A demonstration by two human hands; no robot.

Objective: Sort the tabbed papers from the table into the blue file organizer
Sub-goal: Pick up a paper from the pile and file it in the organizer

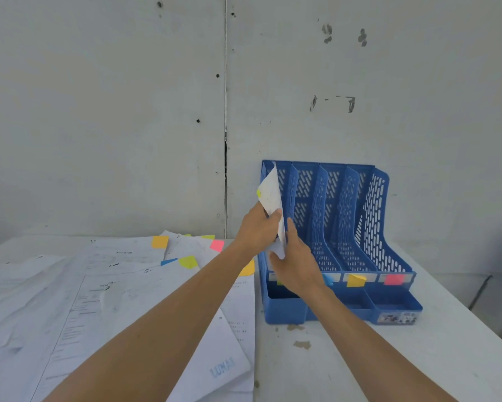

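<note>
Left hand [258, 227], reaching over loose papers [122, 285], pinches an upright sheet [271, 192] with yellow-green tab [259, 193]; right hand [297, 266] grips its lower edge. Sheet stands at leftmost slot of organizer [380, 216]. Filing step, apparently; next, seat it fully between the slot walls, then release both hands.

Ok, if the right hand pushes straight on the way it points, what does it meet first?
Likely the blue file organizer, at its leftmost slot's back wall, behind the paper the right hand holds; depth is unclear.
</note>
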